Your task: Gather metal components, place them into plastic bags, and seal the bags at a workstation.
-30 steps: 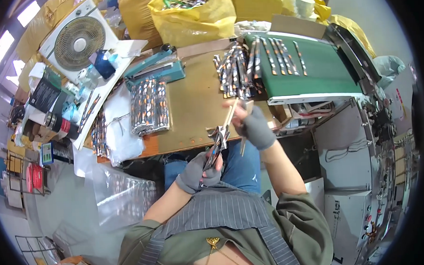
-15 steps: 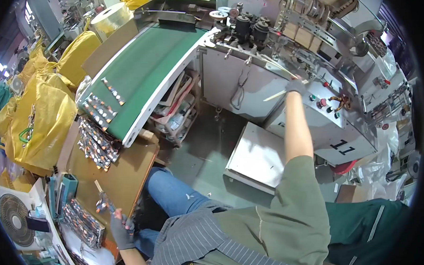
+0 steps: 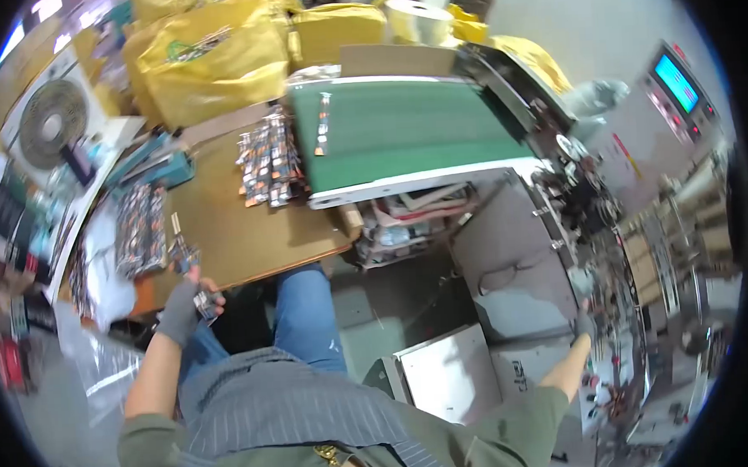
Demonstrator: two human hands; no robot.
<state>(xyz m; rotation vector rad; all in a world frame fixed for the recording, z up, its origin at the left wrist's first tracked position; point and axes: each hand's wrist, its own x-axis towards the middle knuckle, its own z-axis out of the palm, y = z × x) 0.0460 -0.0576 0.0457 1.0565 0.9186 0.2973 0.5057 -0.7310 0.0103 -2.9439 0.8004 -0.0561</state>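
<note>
My left hand [image 3: 187,307], in a grey fingerless glove, is closed round a narrow printed packet [image 3: 204,306] at the table's front edge. Just beyond it lies a dark packet with orange and white spots [image 3: 183,254], a pale thin stick [image 3: 176,224] poking from its far end; whether the two are one piece I cannot tell. My right hand [image 3: 582,326], gloved too, reaches far right to the machine [image 3: 619,306]. Its fingers are blurred, and what they touch does not show. A pile of similar packets [image 3: 266,159] lies by the belt, and a neat stack [image 3: 142,227] stands at the left.
The green conveyor belt [image 3: 411,123] carries a single packet [image 3: 323,123] and meets the brown table [image 3: 232,240]. Yellow sacks [image 3: 216,61] stand behind. A fan [image 3: 52,118] is at far left, a white-topped box [image 3: 448,372] below, a lit screen [image 3: 676,82] at far right.
My view has swung left, toward the table and belt. The pale stick seen near my right hand no longer shows. Several packets at the belt's end are now one. My left hand keeps its hold.
</note>
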